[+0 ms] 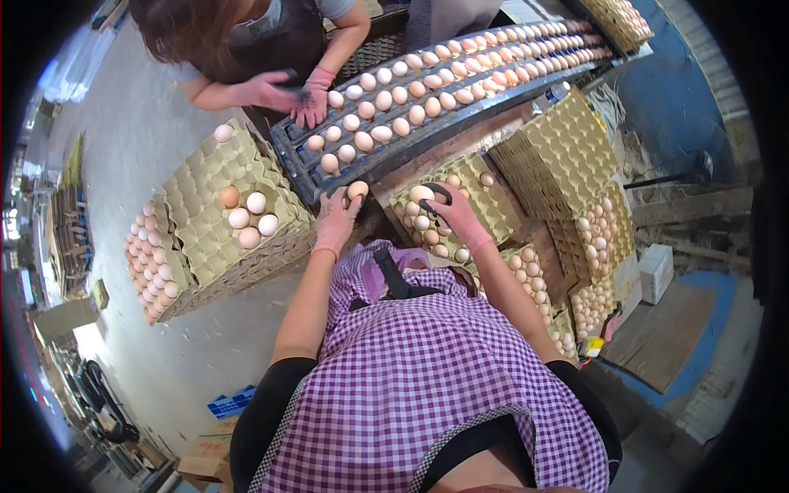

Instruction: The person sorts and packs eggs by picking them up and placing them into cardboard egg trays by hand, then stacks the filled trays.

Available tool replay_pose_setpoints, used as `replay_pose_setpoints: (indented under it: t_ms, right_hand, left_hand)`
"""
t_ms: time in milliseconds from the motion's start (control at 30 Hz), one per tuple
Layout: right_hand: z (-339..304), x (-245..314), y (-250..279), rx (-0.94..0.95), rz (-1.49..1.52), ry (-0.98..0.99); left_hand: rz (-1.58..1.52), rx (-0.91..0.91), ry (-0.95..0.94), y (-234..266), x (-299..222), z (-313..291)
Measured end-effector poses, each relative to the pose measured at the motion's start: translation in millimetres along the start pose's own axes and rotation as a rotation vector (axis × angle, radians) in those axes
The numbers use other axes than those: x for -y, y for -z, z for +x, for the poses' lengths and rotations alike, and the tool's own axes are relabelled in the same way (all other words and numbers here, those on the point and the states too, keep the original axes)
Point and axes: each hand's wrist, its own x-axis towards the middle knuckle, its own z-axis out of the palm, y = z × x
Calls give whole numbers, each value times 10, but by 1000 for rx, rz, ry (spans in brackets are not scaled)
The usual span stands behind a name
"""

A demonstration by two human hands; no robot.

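My left hand (333, 220), in a pink glove with dark fingertips, is closed on an egg (357, 190) just off the near end of the roller conveyor (283, 148). The same kind of glove covers my right hand (460, 218), whose thumb and fingers grip a paler egg (421, 194). This second egg is above a pulp egg tray (499, 215) that is partly filled with eggs. Rows of brown and cream eggs (381, 134) lie along the conveyor.
At left, a stack of pulp trays (193, 193) bears several eggs, beside a filled tray (148, 271). Tall tray stacks (567, 140) and trays of eggs (593, 308) stand at right. Across the conveyor's end, a co-worker's pink-gloved hands (283, 94) are near the eggs.
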Motion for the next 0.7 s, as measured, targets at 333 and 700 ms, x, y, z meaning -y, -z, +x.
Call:
replay_pose_setpoints:
  t_ms: [333,700]
  right_hand:
    - [584,46,-290,55,-153,-51]
    - [1567,257,-516,107,-662,88]
  left_hand:
    - [-69,-171,249,290,-56,336]
    - [-156,-431,125,137,-213,406]
